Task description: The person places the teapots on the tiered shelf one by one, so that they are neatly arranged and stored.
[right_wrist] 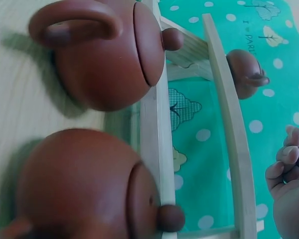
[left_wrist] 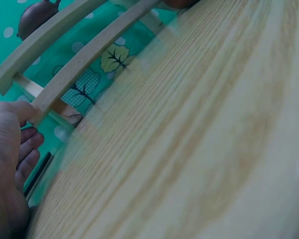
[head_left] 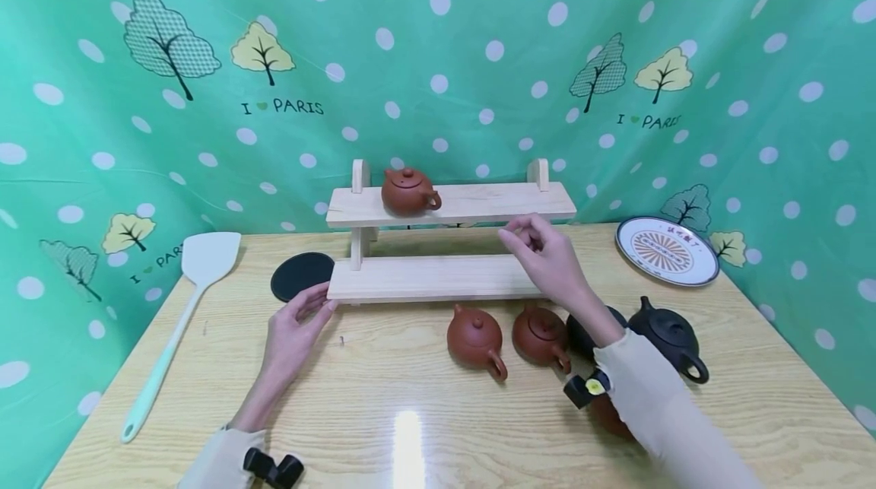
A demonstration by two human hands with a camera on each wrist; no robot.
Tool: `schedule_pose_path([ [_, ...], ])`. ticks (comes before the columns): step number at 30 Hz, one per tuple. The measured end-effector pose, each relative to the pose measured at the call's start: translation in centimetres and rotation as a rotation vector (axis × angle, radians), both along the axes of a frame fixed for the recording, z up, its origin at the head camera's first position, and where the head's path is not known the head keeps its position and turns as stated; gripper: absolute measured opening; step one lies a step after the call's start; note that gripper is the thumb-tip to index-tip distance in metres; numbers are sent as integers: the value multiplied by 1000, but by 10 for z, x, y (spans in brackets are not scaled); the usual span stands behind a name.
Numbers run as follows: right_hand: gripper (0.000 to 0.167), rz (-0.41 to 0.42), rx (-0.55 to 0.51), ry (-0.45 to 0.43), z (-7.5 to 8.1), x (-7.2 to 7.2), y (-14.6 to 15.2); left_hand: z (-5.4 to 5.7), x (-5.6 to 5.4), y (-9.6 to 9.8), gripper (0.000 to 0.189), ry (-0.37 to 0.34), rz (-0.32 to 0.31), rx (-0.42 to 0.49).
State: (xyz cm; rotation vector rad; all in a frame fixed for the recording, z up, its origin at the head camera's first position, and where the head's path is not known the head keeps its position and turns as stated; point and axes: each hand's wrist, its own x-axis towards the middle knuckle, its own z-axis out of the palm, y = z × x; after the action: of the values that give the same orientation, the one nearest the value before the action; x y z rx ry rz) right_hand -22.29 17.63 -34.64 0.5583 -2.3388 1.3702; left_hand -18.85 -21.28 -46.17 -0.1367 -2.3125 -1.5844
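Observation:
A two-tier wooden shelf [head_left: 438, 280] stands at the back middle of the table. My left hand [head_left: 297, 333] holds the left end of its lower board, with thumb and fingertips at the corner. Over the right part of the shelf, my right hand [head_left: 553, 261] hovers with loosely curled fingers and nothing in them. On the upper board, toward the left, sits a reddish-brown teapot [head_left: 407, 194]. Two more reddish-brown teapots, one left [head_left: 474, 337] and one right [head_left: 538, 334], stand on the table before the shelf; both appear large in the right wrist view.
Right of them is a black teapot [head_left: 667, 335]; my right arm partly hides another dark one [head_left: 580, 335] and a reddish-brown one [head_left: 609, 419]. A patterned plate [head_left: 633, 253] lies back right. At left are a black disc [head_left: 301, 274] and a pale spatula [head_left: 174, 333].

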Motion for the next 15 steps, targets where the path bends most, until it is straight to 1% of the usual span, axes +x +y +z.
schedule_pose_path([
  [6,10,-17,-4,24,-4,16,18,2,1,1,38,-9,-2,3],
  [15,8,-56,0,35,-12,33,42,2,2,1,38,-16,1,2],
])
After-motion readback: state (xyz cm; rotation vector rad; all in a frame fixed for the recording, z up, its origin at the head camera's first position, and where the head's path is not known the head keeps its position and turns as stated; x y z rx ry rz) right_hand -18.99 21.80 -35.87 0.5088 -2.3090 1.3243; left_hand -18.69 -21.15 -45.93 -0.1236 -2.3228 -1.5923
